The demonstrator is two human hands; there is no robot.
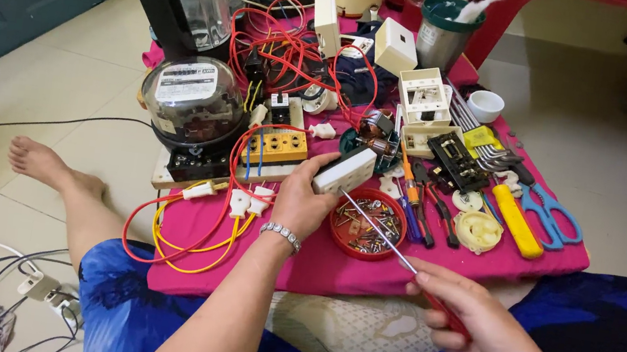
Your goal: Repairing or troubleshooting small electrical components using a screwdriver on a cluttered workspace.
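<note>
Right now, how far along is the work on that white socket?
In hand: the left hand holds the white socket over the pink cloth, and the right hand points a screwdriver tip at it. Done: the yellow block on the board already carries red and blue wires. Left: loose screws sit in the red dish; the socket shows no wires attached.

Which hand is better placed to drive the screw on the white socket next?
Probably the right hand: it grips the screwdriver with the tip reaching the white socket. The left hand is occupied holding that socket over the red dish.
</note>
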